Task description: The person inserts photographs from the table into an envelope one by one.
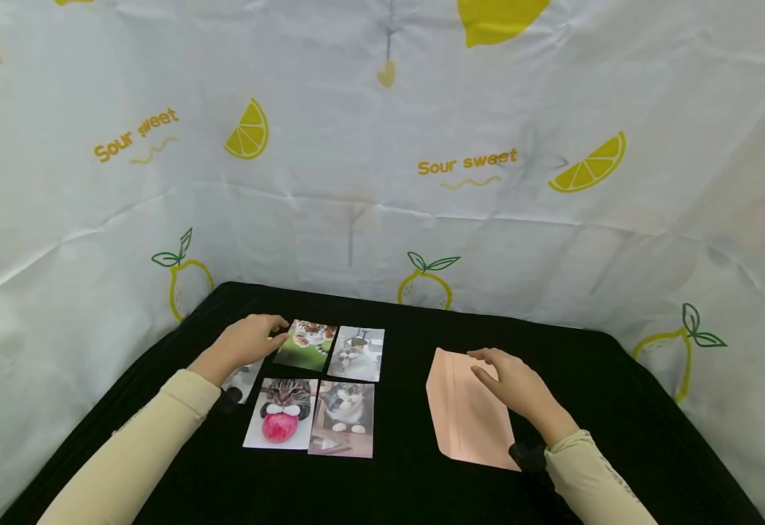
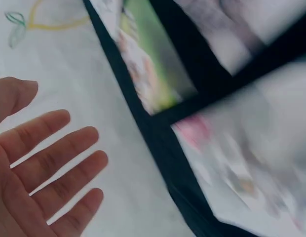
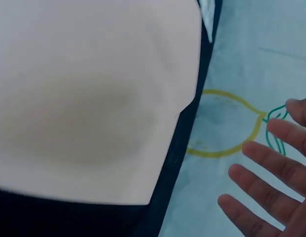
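My left hand [image 1: 246, 341] hovers with loosely spread fingers beside a tiger photo card [image 1: 305, 353], holding nothing. Beneath that wrist, another photo card [image 1: 246, 380] is partly hidden. To the right of the tiger card lies a pale cat photo card [image 1: 357, 355]. Nearer me are a tabby cat card with a pink ball [image 1: 280, 419] and a grey-and-white cat card [image 1: 343, 415]. Over the right edge of a pink envelope [image 1: 464, 408] hangs my right hand [image 1: 512, 380], empty. Its fingers [image 3: 271, 158] are spread apart in the right wrist view.
A black cloth [image 1: 402, 488] covers the table. White curtains [image 1: 329, 146] printed with lemons and "Sour sweet" lettering enclose the back and sides. Black wrist devices sit under both sleeves, the right one [image 1: 526, 458] overlapping the envelope's near corner.
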`<state>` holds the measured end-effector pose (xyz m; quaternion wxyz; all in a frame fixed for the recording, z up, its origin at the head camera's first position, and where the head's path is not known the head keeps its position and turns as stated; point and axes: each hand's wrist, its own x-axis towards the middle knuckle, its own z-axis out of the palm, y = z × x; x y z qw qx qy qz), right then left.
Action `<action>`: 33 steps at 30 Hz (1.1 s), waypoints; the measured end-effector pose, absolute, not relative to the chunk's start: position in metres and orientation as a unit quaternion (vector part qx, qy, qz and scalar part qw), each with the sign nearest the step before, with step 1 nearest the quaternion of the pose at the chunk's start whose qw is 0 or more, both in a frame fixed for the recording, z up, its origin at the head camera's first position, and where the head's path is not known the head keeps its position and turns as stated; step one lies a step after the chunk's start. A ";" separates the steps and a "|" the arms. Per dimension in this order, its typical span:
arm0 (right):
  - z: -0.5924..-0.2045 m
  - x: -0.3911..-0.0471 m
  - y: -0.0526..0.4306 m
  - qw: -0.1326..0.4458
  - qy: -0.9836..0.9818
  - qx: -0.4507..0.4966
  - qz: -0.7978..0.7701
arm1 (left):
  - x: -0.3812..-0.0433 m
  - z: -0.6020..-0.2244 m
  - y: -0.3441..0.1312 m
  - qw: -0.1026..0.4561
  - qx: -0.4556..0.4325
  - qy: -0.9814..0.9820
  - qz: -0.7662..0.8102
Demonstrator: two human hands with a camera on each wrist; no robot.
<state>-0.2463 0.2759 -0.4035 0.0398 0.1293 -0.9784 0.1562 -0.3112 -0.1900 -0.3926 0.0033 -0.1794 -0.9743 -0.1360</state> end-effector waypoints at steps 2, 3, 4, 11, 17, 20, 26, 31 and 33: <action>-0.407 -0.243 0.283 0.023 -0.978 0.133 0.160 | -0.309 -0.396 -0.207 0.002 -0.176 -0.975 -0.137; -0.409 -0.242 0.286 0.011 -0.977 0.135 0.163 | -0.308 -0.397 -0.215 0.002 -0.174 -0.975 -0.136; -0.411 -0.241 0.288 -0.002 -0.976 0.141 0.167 | -0.307 -0.399 -0.223 0.002 -0.173 -0.976 -0.134; -0.427 -0.236 0.302 -0.112 -0.960 0.163 0.197 | -0.302 -0.416 -0.271 -0.028 -0.186 -0.976 -0.112; -0.439 -0.232 0.309 -0.146 -0.952 0.171 0.209 | -0.298 -0.434 -0.288 -0.090 -0.187 -0.970 -0.125; -0.442 -0.231 0.310 -0.151 -0.951 0.163 0.216 | -0.298 -0.439 -0.287 -0.114 -0.194 -0.964 -0.142; -0.445 -0.228 0.310 -0.156 -0.950 0.156 0.220 | -0.300 -0.444 -0.284 -0.130 -0.217 -0.956 -0.147; -0.446 -0.228 0.309 -0.153 -0.951 0.157 0.218 | -0.301 -0.447 -0.286 -0.139 -0.217 -0.956 -0.142; -0.446 -0.228 0.309 -0.154 -0.952 0.153 0.216 | -0.301 -0.448 -0.285 -0.141 -0.215 -0.955 -0.145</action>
